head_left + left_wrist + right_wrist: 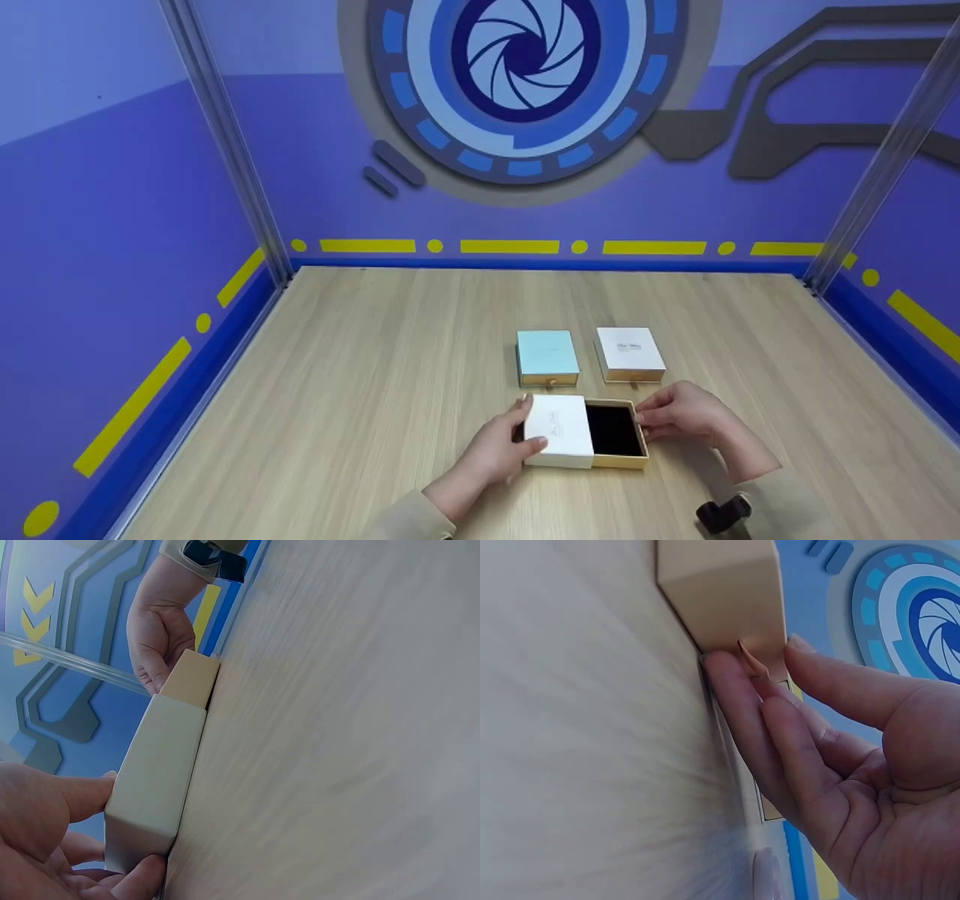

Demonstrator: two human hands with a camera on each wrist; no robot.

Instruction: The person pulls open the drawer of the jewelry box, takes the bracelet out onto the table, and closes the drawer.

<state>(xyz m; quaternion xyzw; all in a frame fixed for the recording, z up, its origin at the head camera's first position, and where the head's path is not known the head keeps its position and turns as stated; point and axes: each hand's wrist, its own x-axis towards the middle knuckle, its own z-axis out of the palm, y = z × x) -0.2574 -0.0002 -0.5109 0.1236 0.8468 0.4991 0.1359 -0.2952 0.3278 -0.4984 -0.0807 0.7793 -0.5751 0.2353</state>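
A white drawer-style gift box (556, 426) lies on the table, its gold-edged drawer (616, 463) pulled partway out to the right. The inside of the drawer is black where it shows. My left hand (491, 448) grips the left end of the white sleeve (154, 765), thumb on one side and fingers on the other. At the drawer's outer end my right hand (686, 411) holds the end wall, thumb at the rim and fingers against the end face. A small ribbon-like pull tab (754, 660) sticks out between those fingers.
Behind the gripped box stand a light-blue drawer box (547, 352) and another white drawer box (628, 349), side by side and closed. The wooden table (360, 360) is bounded by blue-purple panels (315, 165) at the back and sides.
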